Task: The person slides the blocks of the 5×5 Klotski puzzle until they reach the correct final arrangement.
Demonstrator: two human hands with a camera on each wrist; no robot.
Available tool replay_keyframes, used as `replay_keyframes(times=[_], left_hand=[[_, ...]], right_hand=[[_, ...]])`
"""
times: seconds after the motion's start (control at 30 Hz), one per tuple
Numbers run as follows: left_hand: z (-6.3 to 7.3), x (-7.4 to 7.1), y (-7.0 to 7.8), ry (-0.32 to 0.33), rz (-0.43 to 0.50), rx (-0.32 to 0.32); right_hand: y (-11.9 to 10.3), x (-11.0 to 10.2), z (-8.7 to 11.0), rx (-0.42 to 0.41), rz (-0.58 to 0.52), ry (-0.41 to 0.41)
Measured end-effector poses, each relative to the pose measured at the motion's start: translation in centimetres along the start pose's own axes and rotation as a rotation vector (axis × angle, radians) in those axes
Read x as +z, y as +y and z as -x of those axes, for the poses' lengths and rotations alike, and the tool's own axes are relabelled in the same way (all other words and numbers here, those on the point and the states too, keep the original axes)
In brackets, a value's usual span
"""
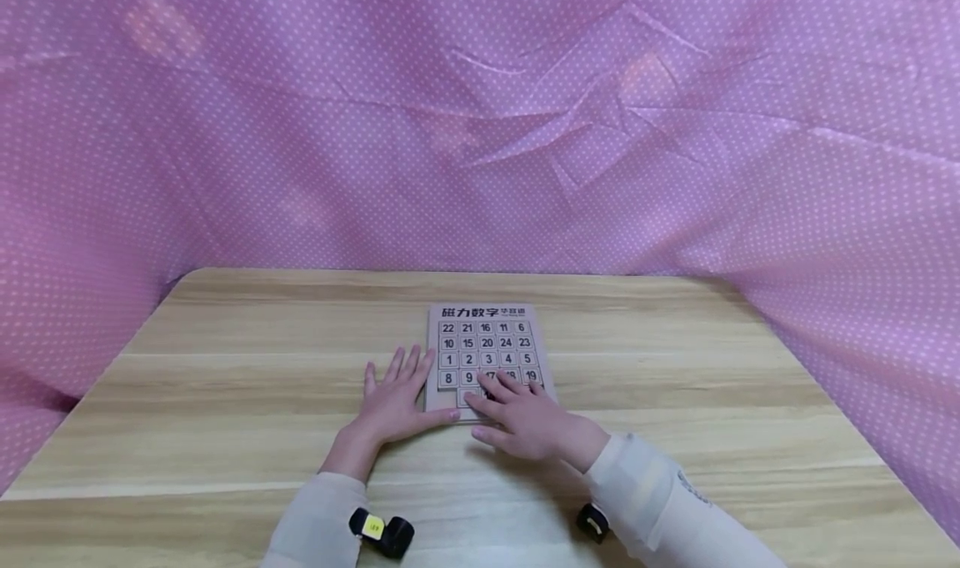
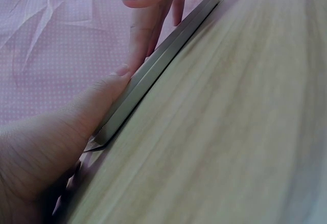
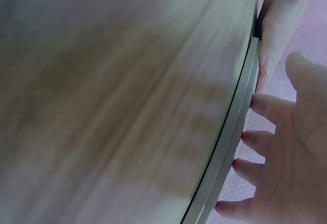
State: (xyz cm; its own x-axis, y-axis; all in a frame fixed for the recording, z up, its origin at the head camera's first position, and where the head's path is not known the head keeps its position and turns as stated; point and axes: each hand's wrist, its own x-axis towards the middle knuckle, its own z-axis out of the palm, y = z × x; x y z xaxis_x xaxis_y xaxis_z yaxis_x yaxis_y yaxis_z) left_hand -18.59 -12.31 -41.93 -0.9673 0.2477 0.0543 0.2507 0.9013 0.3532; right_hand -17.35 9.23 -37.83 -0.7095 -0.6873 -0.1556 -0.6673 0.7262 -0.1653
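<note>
A flat number slide puzzle (image 1: 483,309), pale with dark characters along its top, lies on the table with rows of numbered tiles (image 1: 468,343). My left hand (image 1: 397,405) is spread along its left side, fingertips at that edge and thumb across the near left corner. Over the lower rows, my right hand (image 1: 517,422) lies palm down with fingers spread, partly hiding tiles. Its index fingertip rests on a bottom-row tile; left of that tile is a gap. From the right wrist view, several right fingertips (image 3: 250,170) touch the puzzle's top face (image 3: 230,132).
The wood-grain table (image 1: 225,418) extends around the puzzle on all sides. Pink dotted cloth (image 1: 480,193) hangs behind the table and along both sides. Black wrist devices (image 1: 382,533) sit at both sleeves.
</note>
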Motion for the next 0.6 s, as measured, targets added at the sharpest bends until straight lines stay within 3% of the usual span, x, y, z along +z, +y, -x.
replay_keyframes(times=[0.6], left_hand=[[0.30,-0.04,0.34,0.011,0.013,0.005]], right_hand=[[-0.44,-0.10,0.32,-0.002,-0.019,0.020]])
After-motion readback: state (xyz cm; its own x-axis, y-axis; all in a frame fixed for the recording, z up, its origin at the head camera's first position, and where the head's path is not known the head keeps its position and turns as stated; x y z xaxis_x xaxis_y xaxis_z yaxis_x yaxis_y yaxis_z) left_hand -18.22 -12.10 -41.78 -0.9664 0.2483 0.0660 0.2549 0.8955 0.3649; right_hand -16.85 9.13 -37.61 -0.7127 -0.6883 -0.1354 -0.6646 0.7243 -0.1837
